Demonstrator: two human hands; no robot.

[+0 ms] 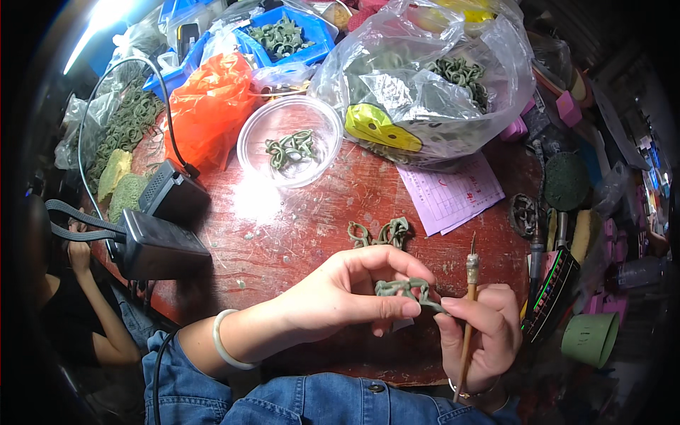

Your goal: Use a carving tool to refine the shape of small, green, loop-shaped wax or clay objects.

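My left hand is closed, pinching a small green openwork piece between thumb and fingers. At the right end of that piece, the thumb and forefinger of my right hand touch or grip it. A slender brush with a brown handle and pointed tip stands nearly upright in my right hand. Just beyond my left fingers, more green curled pieces lie on the red worn tabletop, partly hidden by the hand.
A round clear tub holds green pieces, beside an orange bag. Behind are a large clear plastic bag and a blue bin. Pink papers lie right; black boxes stand left. Another person's arm shows far left.
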